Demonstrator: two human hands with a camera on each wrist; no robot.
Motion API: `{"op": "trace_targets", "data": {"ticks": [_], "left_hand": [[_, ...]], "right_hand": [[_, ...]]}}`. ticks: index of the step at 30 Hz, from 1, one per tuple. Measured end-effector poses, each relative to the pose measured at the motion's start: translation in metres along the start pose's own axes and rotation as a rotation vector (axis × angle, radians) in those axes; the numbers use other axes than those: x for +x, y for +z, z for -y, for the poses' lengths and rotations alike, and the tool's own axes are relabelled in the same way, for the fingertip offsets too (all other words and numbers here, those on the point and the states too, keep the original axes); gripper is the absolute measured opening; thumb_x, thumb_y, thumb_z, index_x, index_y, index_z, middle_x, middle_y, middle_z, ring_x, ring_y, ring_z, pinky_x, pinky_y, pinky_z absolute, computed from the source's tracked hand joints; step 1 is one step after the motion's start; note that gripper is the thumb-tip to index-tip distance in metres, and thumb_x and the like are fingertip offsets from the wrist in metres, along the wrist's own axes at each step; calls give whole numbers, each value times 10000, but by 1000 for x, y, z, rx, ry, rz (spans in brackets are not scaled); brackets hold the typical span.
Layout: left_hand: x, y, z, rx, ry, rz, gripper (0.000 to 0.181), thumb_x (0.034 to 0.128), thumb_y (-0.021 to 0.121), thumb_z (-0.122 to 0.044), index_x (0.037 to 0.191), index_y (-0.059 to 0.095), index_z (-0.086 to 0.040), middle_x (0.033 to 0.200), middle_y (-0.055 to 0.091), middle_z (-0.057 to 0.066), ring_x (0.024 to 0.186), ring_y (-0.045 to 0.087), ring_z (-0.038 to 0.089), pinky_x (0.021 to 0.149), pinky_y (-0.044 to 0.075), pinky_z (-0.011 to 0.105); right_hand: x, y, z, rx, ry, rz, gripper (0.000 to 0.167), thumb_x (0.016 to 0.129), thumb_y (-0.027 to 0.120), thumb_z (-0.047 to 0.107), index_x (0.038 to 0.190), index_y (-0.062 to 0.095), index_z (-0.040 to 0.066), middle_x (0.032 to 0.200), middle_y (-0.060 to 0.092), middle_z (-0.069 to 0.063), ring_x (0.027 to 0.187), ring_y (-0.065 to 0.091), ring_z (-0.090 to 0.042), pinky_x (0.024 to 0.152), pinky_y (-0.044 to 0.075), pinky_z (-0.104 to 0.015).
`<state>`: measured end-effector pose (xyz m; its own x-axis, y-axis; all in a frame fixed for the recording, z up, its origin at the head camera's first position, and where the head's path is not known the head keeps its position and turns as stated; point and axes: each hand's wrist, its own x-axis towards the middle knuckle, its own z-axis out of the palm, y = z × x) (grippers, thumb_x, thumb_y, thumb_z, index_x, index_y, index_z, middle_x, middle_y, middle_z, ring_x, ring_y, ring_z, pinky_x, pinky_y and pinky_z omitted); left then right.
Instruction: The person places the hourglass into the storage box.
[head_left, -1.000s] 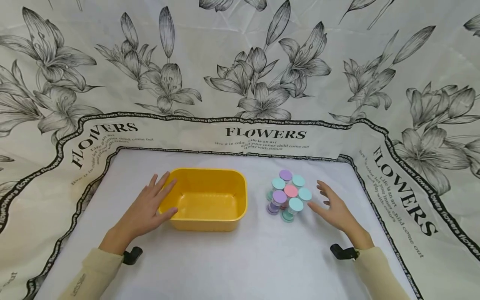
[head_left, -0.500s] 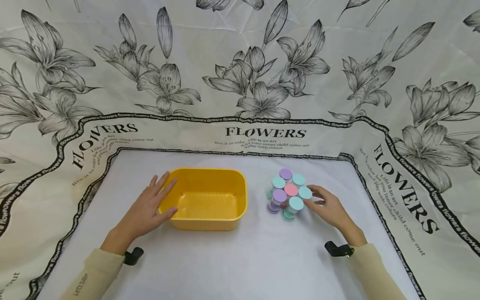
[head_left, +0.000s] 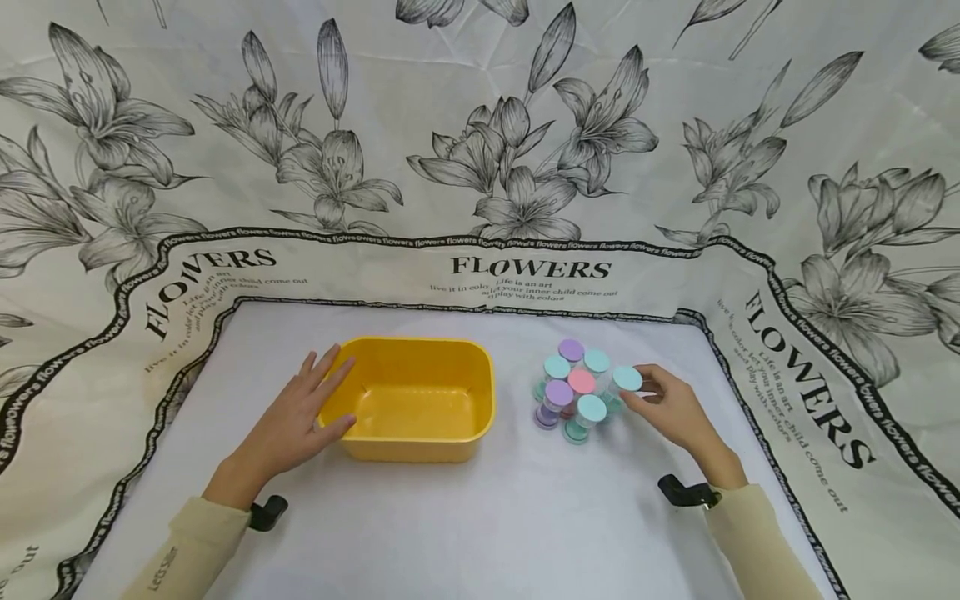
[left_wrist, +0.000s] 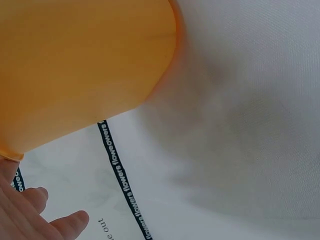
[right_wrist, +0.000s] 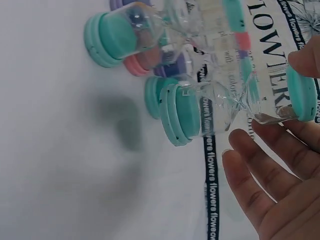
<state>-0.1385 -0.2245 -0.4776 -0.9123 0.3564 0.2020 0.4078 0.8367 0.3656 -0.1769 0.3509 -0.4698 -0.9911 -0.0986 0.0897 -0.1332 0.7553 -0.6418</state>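
In the head view, my left hand (head_left: 300,408) rests with straight, spread fingers on the left rim of a yellow plastic tub (head_left: 408,451). Only the tub's outer wall (left_wrist: 85,65) and part of the hand show in the left wrist view. My right hand (head_left: 671,412) pinches a teal-capped hourglass (head_left: 627,378) near its upper cap, between thumb and fingers. Its clear waist and lower cap (right_wrist: 180,115) show in the right wrist view. Beside it stand several more hourglasses, among them a pink one (head_left: 581,382), a purple one (head_left: 558,393) and a teal one (head_left: 592,408).
A white cloth (head_left: 480,525) covers the table. Behind it hangs a flower-printed curtain (head_left: 525,150) with a black lettered border. The tub stands left of the hourglass cluster, with bare cloth between them.
My right hand has come in from the right, taken hold of the rightmost teal hourglass, and drawn it slightly right, away from the cluster. The left hand and tub have stayed put.
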Motion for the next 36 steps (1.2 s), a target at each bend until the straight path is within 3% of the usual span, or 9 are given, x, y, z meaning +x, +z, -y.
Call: {"op": "trace_targets", "data": {"ticks": [2, 5, 9, 16, 19, 25, 32, 36], "left_hand": [[0, 0, 0, -1, 1, -2, 824, 960, 630, -503, 1651, 260, -250, 1746, 124, 60, 1557, 158, 506, 1163, 242, 763], [0, -1, -1, -3, -6, 5, 824, 963, 624, -511, 1651, 260, -243, 1746, 121, 59, 1552, 156, 519, 1152, 243, 776], [0, -1, -1, -9, -19, 16, 826, 965, 619, -521, 1654, 248, -256, 1748, 110, 49, 1553, 152, 519, 1154, 234, 778], [0, 0, 0, -6, -20, 10, 828, 959, 622, -523, 1651, 260, -248, 1746, 123, 51, 1548, 172, 521, 1144, 255, 779], [0, 1, 1, -2, -19, 10, 830, 961, 612, -538, 1652, 256, -250, 1747, 121, 46, 1549, 172, 518, 1143, 259, 779], [0, 2, 0, -9, -23, 24, 836, 966, 602, -548, 1658, 227, -267, 1750, 104, 31, 1557, 154, 511, 1151, 240, 779], [0, 0, -1, 12, -26, 24, 838, 964, 601, -549, 1657, 237, -251, 1749, 108, 36, 1560, 150, 504, 1158, 236, 772], [0, -1, -1, 24, -23, 23, 836, 963, 598, -550, 1657, 237, -253, 1748, 115, 40, 1557, 157, 507, 1152, 246, 775]], "right_hand": [[1, -10, 4, -4, -29, -45, 451, 991, 690, 281, 1326, 596, -6, 1294, 665, -228, 1146, 665, -412, 906, 600, -290], [3, -25, 13, 5, -83, -118, 418, 980, 699, 203, 1313, 596, -27, 1267, 663, -228, 1072, 687, -94, 821, 507, -61], [10, -42, 29, 49, -176, -202, 402, 954, 695, 90, 1303, 581, -73, 1205, 652, -210, 981, 504, 228, 795, 457, 11], [24, -57, 63, 102, -272, -244, 394, 939, 691, 27, 1310, 591, -60, 1141, 579, 170, 1007, 550, 139, 833, 469, -11], [31, -58, 79, 136, -331, -242, 391, 914, 699, -17, 1294, 613, -50, 1115, 584, 224, 988, 568, 83, 829, 473, -30], [45, -46, 116, 207, -401, -162, 416, 900, 703, -41, 1306, 616, -42, 1126, 614, 172, 999, 583, 33, 847, 490, -58], [55, -13, 155, 317, -430, -16, 420, 923, 684, -8, 1333, 599, -37, 1177, 660, -112, 993, 608, -42, 857, 533, -124], [61, 10, 175, 358, -440, 72, 418, 929, 693, 26, 1334, 606, -31, 1200, 676, -174, 995, 635, -90, 861, 554, -182]]}}
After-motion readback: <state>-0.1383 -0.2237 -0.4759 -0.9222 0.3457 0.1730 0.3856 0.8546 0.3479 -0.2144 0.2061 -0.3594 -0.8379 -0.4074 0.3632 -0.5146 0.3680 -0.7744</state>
